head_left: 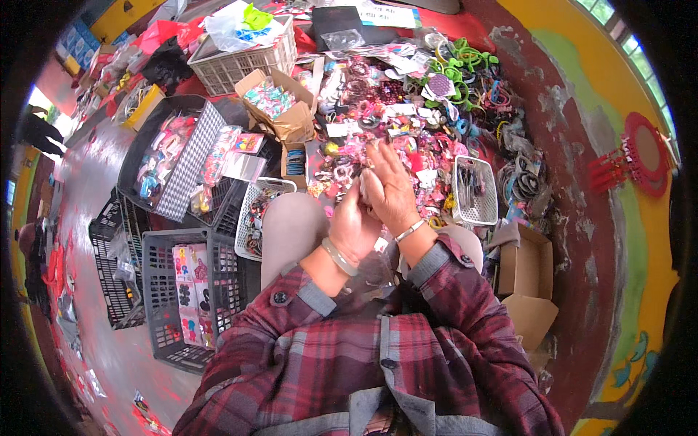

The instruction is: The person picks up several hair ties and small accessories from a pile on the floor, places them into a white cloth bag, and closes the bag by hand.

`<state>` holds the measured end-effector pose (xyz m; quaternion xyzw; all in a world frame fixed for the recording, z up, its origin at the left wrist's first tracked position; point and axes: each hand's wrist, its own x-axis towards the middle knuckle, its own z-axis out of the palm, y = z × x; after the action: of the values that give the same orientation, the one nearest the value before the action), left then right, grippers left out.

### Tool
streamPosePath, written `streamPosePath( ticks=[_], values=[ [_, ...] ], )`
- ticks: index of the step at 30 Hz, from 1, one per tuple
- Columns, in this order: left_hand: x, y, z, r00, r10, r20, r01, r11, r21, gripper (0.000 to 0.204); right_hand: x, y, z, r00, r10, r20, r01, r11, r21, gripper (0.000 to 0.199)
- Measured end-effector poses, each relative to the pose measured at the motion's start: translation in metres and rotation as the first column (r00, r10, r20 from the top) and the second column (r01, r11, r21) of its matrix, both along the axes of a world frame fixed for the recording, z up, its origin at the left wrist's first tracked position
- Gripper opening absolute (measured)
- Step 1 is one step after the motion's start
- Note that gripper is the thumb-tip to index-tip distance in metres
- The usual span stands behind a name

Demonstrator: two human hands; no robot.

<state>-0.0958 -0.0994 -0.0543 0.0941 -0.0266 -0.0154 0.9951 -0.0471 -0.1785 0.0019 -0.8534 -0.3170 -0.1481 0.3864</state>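
My left hand (350, 224) and my right hand (390, 187) are pressed together above my knees, fingers pointing toward a heap of small colourful hair accessories (392, 123). Both hands close around something small between the palms; it is hidden and I cannot tell what it is. Each wrist wears a bangle, and plaid sleeves cover my forearms. My grey-trousered knee (287, 229) is just left of the hands.
A small white wire basket (475, 190) stands right of my hands. Dark plastic crates (163, 291) with carded items sit at left. An open cardboard box (280, 102) and a white crate (243, 62) lie beyond. Brown boxes (527, 272) are at right, by a painted wall.
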Motion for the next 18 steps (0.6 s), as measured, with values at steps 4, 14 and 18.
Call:
streamPosePath(
  ticks=[4, 14, 18],
  values=[
    [0.004, 0.010, 0.022, 0.986, 0.103, -0.129, -0.082, 0.984, 0.161, 0.048, -0.041, -0.008, -0.014, 0.970, 0.236, 0.060, -0.240, 0.967, 0.080, 0.038],
    [-0.001, 0.006, 0.021, 0.978, 0.035, -0.205, -0.004, 0.989, 0.150, 0.043, -0.011, -0.006, -0.010, 0.994, 0.073, -0.082, -0.061, 0.989, 0.131, 0.041],
    [-0.001, -0.005, 0.011, 0.928, 0.253, 0.273, -0.309, 0.933, 0.183, 0.053, -0.052, -0.005, 0.009, 0.969, 0.240, 0.051, -0.244, 0.966, 0.087, 0.042]
  ],
)
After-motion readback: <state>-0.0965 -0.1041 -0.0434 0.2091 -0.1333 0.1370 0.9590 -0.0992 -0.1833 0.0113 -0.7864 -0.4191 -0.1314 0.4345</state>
